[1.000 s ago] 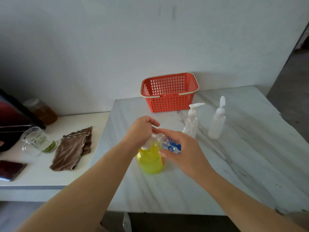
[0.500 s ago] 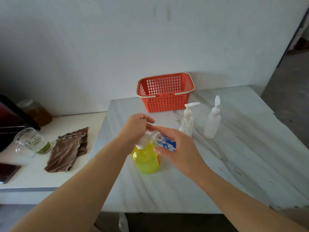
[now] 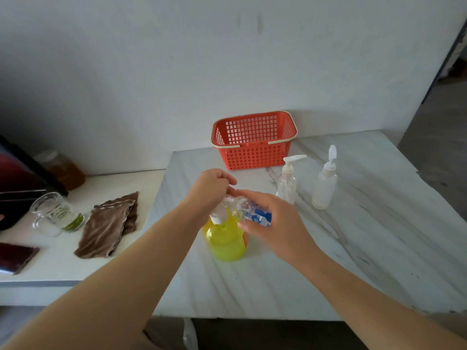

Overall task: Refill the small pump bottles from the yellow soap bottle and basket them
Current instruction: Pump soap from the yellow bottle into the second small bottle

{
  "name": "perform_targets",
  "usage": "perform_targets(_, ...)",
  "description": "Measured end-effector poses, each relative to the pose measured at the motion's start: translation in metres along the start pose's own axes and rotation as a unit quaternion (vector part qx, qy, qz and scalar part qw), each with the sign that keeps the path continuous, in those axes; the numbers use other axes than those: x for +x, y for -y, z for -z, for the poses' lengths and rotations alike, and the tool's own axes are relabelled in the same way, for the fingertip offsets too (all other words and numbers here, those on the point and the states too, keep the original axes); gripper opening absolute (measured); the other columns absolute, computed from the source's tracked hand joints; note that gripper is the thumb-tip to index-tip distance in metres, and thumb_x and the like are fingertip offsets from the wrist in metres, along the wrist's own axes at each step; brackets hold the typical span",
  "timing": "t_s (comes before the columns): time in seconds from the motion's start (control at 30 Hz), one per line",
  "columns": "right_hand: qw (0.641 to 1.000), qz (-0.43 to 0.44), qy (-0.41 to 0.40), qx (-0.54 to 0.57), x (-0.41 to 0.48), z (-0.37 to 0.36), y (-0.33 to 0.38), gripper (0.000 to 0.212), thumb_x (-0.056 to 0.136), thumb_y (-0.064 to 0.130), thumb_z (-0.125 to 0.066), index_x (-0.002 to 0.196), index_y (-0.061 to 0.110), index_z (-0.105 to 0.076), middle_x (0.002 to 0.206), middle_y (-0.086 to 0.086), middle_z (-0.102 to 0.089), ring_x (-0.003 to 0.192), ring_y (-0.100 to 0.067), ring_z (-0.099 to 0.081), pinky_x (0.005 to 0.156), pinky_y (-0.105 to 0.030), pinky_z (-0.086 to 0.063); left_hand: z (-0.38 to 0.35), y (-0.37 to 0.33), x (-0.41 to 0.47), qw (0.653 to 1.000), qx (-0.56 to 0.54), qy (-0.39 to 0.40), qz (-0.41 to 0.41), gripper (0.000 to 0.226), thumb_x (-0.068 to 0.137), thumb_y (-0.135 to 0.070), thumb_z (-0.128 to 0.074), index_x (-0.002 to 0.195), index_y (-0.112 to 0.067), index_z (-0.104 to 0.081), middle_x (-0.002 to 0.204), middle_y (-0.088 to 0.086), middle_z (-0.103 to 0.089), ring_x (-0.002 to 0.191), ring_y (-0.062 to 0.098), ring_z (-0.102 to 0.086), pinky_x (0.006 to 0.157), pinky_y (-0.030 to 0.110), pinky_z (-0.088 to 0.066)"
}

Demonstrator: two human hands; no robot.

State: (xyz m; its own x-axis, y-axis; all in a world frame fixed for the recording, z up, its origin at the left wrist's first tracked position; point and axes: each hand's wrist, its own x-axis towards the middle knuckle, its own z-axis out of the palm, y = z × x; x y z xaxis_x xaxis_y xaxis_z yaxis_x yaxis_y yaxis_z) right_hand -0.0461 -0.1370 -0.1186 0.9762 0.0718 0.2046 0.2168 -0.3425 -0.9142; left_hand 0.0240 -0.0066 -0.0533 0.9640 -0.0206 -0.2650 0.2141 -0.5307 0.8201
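The yellow soap bottle [image 3: 225, 242] with a white cap stands on the marble table [image 3: 366, 248], just under my hands. My right hand [image 3: 278, 223] grips a small clear bottle with a blue label [image 3: 256, 214], tipped on its side above the yellow bottle. My left hand [image 3: 211, 189] curls its fingers round the top end of that small bottle; the top itself is hidden by the fingers. Two more small pump bottles, one clear [image 3: 288, 184] and one frosted [image 3: 324, 189], stand upright to the right. The red basket [image 3: 252, 157] sits behind them by the wall.
A lower white counter [image 3: 75, 266] on the left carries a brown cloth [image 3: 108, 223], a glass mug [image 3: 54, 214], a jar of amber liquid [image 3: 63, 168] and a dark flat object [image 3: 15, 256]. The table's front edge lies under my forearms.
Both hands stay on the small labelled bottle over the yellow bottle, with only a slight shift of the left fingers. The view has drifted a little.
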Motion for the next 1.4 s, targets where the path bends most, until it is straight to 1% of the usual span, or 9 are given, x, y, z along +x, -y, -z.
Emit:
perform_targets(0.2,1.000,0.004,-0.006,-0.001,-0.001,-0.001,0.002,0.052,0.076,0.020,-0.073,0.120,0.043,-0.058,0.112,0.009,-0.068,0.104,-0.006,-0.063,0.094,-0.034,-0.051,0.004,-0.003,0.000,0.999,0.044,0.005,0.018,0.026,0.092,-0.002,-0.035,0.096,-0.011,-0.059,0.072,0.000,-0.060,0.061,0.008,-0.050,0.050,0.021,-0.035)
perform_targets(0.3,1.000,-0.004,-0.005,-0.006,0.000,0.000,0.000,0.053,0.077,0.021,-0.073,0.125,0.037,-0.058,0.114,0.010,-0.067,0.104,-0.005,-0.063,0.094,-0.031,-0.051,-0.001,0.000,0.003,0.999,0.052,-0.008,0.014,0.028,0.092,-0.002,-0.034,0.094,-0.012,-0.060,0.072,-0.001,-0.059,0.063,0.011,-0.050,0.053,0.024,-0.035)
perform_targets(0.47,1.000,-0.011,-0.005,-0.009,-0.002,0.001,-0.004,0.054,0.077,0.018,-0.075,0.125,0.038,-0.059,0.112,0.010,-0.067,0.103,-0.004,-0.063,0.093,-0.029,-0.051,-0.010,0.008,0.007,0.999,0.041,-0.024,0.006,0.032,0.091,-0.001,-0.032,0.092,-0.011,-0.062,0.072,0.000,-0.060,0.066,0.014,-0.052,0.059,0.025,-0.041)
perform_targets(0.63,1.000,-0.009,-0.011,-0.010,-0.002,0.000,-0.003,0.054,0.076,0.018,-0.074,0.117,0.048,-0.057,0.110,0.011,-0.067,0.102,-0.004,-0.063,0.092,-0.032,-0.052,-0.008,0.009,0.004,0.999,0.028,-0.010,0.016,0.032,0.093,-0.001,-0.032,0.087,-0.012,-0.061,0.072,0.001,-0.060,0.063,0.012,-0.052,0.056,0.022,-0.042)
perform_targets(0.7,1.000,-0.008,-0.010,-0.013,-0.002,0.001,-0.001,0.053,0.077,0.019,-0.074,0.119,0.046,-0.058,0.111,0.011,-0.067,0.103,-0.003,-0.062,0.093,-0.032,-0.052,-0.006,0.005,0.002,1.000,0.017,0.003,0.021,0.030,0.094,-0.002,-0.033,0.087,-0.011,-0.060,0.073,0.000,-0.060,0.061,0.009,-0.052,0.051,0.018,-0.041)
perform_targets(0.87,1.000,0.007,-0.011,-0.016,-0.001,0.002,0.001,0.052,0.074,0.029,-0.069,0.123,0.041,-0.058,0.111,0.011,-0.068,0.103,-0.007,-0.063,0.091,-0.036,-0.053,-0.001,-0.003,0.000,1.000,0.000,0.017,0.018,0.028,0.095,-0.005,-0.034,0.095,-0.011,-0.061,0.076,0.003,-0.063,0.063,0.013,-0.052,0.053,0.024,-0.036)
perform_targets(1.0,0.999,0.003,-0.012,-0.030,-0.002,0.001,0.001,0.052,0.078,0.024,-0.074,0.125,0.039,-0.058,0.111,0.012,-0.066,0.102,-0.005,-0.063,0.091,-0.033,-0.052,-0.002,0.001,0.001,1.000,0.006,0.012,0.022,0.029,0.095,-0.002,-0.032,0.090,-0.011,-0.060,0.074,0.002,-0.061,0.061,0.012,-0.052,0.052,0.021,-0.038)
perform_targets(1.27,1.000,-0.011,-0.001,-0.030,-0.003,-0.001,-0.003,0.054,0.077,0.020,-0.075,0.124,0.040,-0.058,0.110,0.010,-0.066,0.103,-0.006,-0.062,0.093,-0.030,-0.050,-0.009,0.013,0.005,0.999,0.022,-0.022,0.006,0.032,0.092,-0.001,-0.031,0.092,-0.010,-0.061,0.071,0.001,-0.059,0.062,0.013,-0.050,0.055,0.024,-0.038)
perform_targets(1.4,1.000,-0.010,-0.003,-0.026,-0.003,0.001,-0.001,0.053,0.079,0.022,-0.074,0.127,0.036,-0.057,0.111,0.009,-0.066,0.104,-0.005,-0.061,0.095,-0.029,-0.050,-0.008,0.008,0.003,1.000,0.016,-0.018,0.011,0.032,0.091,0.000,-0.032,0.082,-0.012,-0.060,0.071,0.001,-0.060,0.061,0.013,-0.051,0.054,0.024,-0.038)
